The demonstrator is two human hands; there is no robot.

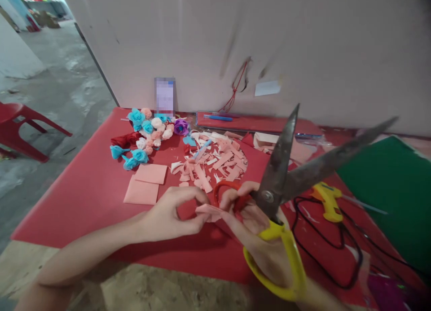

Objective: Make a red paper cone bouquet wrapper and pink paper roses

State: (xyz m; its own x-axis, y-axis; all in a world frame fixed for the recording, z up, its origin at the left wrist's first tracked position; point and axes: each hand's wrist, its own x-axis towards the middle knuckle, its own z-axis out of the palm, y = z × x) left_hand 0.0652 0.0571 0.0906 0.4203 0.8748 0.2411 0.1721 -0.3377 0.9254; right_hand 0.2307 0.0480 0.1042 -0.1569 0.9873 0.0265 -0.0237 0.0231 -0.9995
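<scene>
Between my hands is a small folded piece of pink paper (211, 212). My left hand (170, 214) pinches its left end between thumb and fingertips. My right hand (266, 243) is hooked through a large pair of scissors (271, 181) with one yellow and one red handle. Its thumb and fingers also touch the right end of the paper. The scissors' dark blades are spread apart and point up and to the right, away from the paper. Beyond my hands lies a heap of pink paper scraps (232, 158).
Pink paper squares (144, 192) lie left of the scraps on the red-covered table (84, 194). Paper flowers (139, 156) and a phone (164, 95) are at the back left. A yellow glue gun (328, 203), its black cord looped, and a green sheet (390, 190) lie right.
</scene>
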